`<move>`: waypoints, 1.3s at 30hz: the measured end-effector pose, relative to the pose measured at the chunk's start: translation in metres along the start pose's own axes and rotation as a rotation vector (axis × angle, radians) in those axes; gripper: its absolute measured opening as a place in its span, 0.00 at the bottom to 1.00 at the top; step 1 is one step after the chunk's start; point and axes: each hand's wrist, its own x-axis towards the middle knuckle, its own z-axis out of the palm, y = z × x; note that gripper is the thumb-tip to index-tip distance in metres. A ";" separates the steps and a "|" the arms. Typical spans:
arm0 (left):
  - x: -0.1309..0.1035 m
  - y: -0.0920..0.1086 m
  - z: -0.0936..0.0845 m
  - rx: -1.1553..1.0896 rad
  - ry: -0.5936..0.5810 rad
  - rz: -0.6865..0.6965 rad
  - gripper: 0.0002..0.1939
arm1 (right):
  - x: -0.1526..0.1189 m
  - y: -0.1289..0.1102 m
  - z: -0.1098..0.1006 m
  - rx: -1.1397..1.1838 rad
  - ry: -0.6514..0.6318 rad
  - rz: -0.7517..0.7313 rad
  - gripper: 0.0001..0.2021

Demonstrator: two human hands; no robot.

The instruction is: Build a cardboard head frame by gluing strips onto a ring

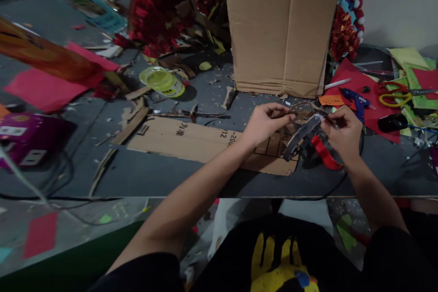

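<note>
In both hands is a thin, curved brown-grey strip point(303, 132), ragged at its edges like torn cardboard or bark. My left hand point(270, 121) pinches its left part between thumb and fingers. Its right part, near a whitish spot, sits in the closed fingers of my right hand point(342, 130). Beneath the hands lies a flat cardboard piece point(191, 139) with printed characters and lines. A red-handled tool point(325, 153) rests just below my right hand, its dark end partly hidden by the strip.
A tall cardboard panel point(284, 27) stands behind the hands. A blue glue gun point(357, 102) and yellow-and-red-handled scissors point(395, 96) lie at right on red paper point(345, 75). To the left are a yellow-green tub point(162, 82), cardboard scraps point(132, 125) and a purple box point(30, 139).
</note>
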 end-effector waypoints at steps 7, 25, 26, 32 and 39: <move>-0.002 -0.002 0.000 0.103 0.117 0.138 0.11 | -0.005 0.003 0.005 -0.001 0.077 -0.218 0.09; -0.005 0.002 -0.002 0.103 -0.028 0.228 0.17 | -0.007 -0.004 0.005 -0.068 0.187 -0.419 0.11; -0.005 0.001 -0.003 0.124 -0.028 0.234 0.16 | -0.007 -0.005 0.005 -0.071 0.186 -0.439 0.11; -0.005 -0.002 -0.008 0.304 -0.006 0.292 0.14 | -0.006 -0.005 0.004 -0.091 0.174 -0.559 0.11; -0.004 -0.004 -0.012 0.421 0.025 0.406 0.13 | -0.007 -0.003 0.005 -0.119 0.202 -0.604 0.10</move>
